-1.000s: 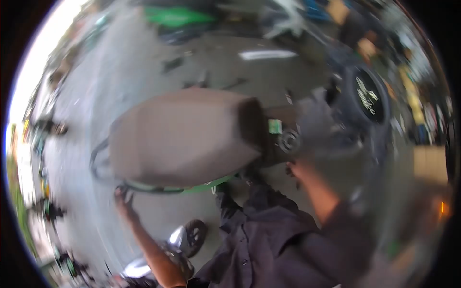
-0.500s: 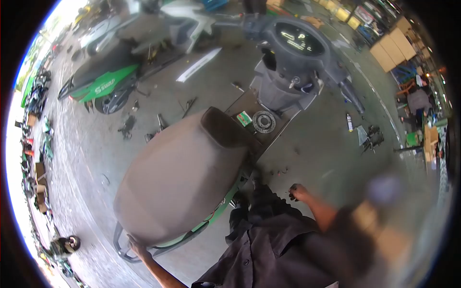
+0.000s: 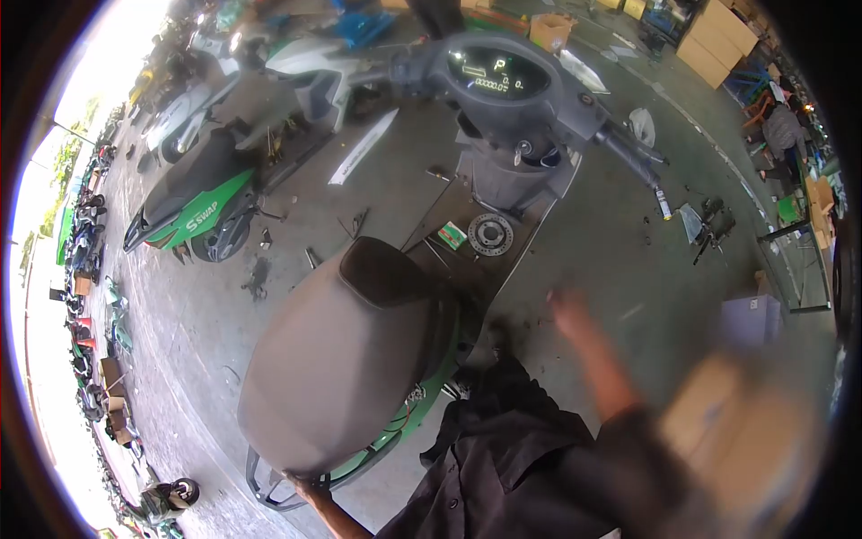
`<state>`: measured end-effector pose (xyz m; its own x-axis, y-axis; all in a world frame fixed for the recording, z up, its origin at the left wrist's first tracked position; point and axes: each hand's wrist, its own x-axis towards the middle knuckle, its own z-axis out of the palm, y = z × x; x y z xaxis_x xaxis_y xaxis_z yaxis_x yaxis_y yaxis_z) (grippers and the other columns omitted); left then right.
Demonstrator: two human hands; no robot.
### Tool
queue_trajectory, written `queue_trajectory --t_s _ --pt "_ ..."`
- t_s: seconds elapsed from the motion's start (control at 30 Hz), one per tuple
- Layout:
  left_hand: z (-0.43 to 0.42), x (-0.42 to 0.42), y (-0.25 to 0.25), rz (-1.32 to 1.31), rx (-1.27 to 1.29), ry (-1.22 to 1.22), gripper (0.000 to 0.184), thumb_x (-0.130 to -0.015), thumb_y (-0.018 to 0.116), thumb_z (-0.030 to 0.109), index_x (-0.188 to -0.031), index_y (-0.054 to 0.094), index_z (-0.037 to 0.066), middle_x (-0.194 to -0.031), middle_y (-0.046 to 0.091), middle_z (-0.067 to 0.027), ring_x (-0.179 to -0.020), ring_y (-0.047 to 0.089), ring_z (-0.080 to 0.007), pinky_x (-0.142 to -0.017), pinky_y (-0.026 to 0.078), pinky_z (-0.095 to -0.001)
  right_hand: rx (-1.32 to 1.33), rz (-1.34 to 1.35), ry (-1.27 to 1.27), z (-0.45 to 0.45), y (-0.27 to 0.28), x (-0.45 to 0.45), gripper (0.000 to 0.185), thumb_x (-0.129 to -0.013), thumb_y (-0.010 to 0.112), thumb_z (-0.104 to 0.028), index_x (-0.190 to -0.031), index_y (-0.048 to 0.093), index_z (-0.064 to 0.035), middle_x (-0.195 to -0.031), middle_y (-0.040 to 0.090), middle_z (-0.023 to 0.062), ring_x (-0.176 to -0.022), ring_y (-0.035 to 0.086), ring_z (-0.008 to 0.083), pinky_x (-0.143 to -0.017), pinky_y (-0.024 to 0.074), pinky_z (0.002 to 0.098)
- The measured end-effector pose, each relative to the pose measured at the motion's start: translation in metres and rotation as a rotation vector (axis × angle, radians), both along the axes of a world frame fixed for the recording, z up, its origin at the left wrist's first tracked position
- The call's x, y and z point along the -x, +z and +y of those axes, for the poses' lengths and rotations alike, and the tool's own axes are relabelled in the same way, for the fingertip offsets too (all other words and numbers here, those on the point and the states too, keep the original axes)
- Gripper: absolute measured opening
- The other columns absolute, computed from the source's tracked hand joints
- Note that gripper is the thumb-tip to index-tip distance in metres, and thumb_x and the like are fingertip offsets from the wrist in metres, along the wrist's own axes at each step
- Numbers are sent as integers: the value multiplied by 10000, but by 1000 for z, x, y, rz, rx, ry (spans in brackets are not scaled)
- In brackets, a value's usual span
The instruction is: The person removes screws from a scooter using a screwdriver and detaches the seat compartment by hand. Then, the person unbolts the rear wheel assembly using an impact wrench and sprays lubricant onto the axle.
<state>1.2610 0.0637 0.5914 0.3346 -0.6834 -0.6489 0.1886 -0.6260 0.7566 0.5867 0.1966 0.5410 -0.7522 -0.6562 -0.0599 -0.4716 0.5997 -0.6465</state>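
A scooter with a brown seat (image 3: pixel 332 368) and green side panel (image 3: pixel 422 422) stands in front of me. At its tail, my left hand (image 3: pixel 311 490) is closed round the grab rail (image 3: pixel 260 490), just below the seat's rear edge; the fingers are partly hidden. To the right of the scooter, my right hand (image 3: pixel 566 310) is in the air, touching nothing visible; motion smears its fingers. On the footboard lie a brake disc (image 3: pixel 490 235) and a small green-and-white box (image 3: pixel 452 235). The handlebar's display (image 3: pixel 498 74) is lit.
A second green scooter (image 3: pixel 202 211) stands at the left, near a long white panel strip (image 3: pixel 364 148). Metal parts (image 3: pixel 709 229) and a spray can (image 3: pixel 663 203) lie at the right. Cardboard boxes (image 3: pixel 716 40) stand behind; a person (image 3: pixel 784 130) is at the far right.
The view has shifted, so the seat and left hand appear further right and lower. My right hand has moved forward and up in the view. My left hand stays at the scooter's tail.
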Motion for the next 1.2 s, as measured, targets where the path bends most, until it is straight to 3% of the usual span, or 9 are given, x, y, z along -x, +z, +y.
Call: queue_trajectory --t_s 0.1,0.17,0.23,0.33,0.43,0.57,0.67,0.73,1.2 --pt "7 9 -2 77 18 21 859 -862 375 732 -1483 269 148 -1398 479 -162 -1274 435 -307 -963 406 -585 307 247 -111 -42 116 60 335 -985 487 -303 -962 619 4 -944 641 228 -901 610 418 -771 479 463" --pt "7 13 -4 147 48 54 847 -868 373 723 -1480 275 145 -1410 458 -160 -1284 417 -317 -974 397 -585 428 567 -133 -63 189 102 314 -948 552 -254 -1125 594 2 -1068 632 224 -1024 599 399 -876 467 441" --pt "7 16 -6 211 77 81 836 -875 372 715 -1477 281 141 -1422 436 -157 -1295 399 -326 -986 387 -585 129 788 -121 -75 227 144 452 -891 628 -306 -1222 537 -12 -1160 601 233 -1085 573 407 -922 456 453" --pt "7 17 -6 307 116 128 819 -885 370 701 -1472 290 136 -1440 403 -153 -1310 372 -340 -1003 372 -585 -282 788 18 -83 220 203 624 -813 703 -367 -1291 490 -26 -1197 577 250 -1123 553 411 -936 459 464" --pt "9 16 -7 403 154 167 801 -895 368 688 -1467 298 131 -1458 370 -150 -1325 345 -354 -1020 358 -585 -436 502 43 -93 186 245 715 -751 750 -381 -1314 483 -30 -1213 564 256 -1133 553 401 -936 469 464" --pt "9 1 -26 422 257 102 773 -912 361 660 -1480 263 145 -1512 268 -139 -1375 246 -363 -1077 301 -577 -387 502 -36 -91 187 231 718 -736 761 -360 -1314 477 -44 -1190 569 244 -1130 559 388 -932 478 466" --pt "3 20 -9 538 198 217 760 -920 336 656 -1476 269 141 -1507 275 -142 -1367 256 -367 -1079 303 -579 -391 510 -85 -90 195 222 726 -736 762 -357 -1325 457 -64 -1211 548 230 -1154 541 383 -940 478 480" --pt "5 28 -1 505 188 314 669 -962 394 535 -1451 320 85 -1458 356 -162 -1317 349 -360 -1074 331 -548 -368 655 -112 -90 195 214 741 -732 767 -356 -1338 440 -81 -1228 532 222 -1175 523 384 -944 476 494" --pt "-3 52 31 227 190 268 633 -964 425 458 -1446 329 59 -1435 384 -171 -1288 385 -346 -1068 343 -516 -365 759 -159 -90 197 211 878 -710 785 -386 -1420 367 -83 -1278 484 222 -1164 534 381 -938 476 475"
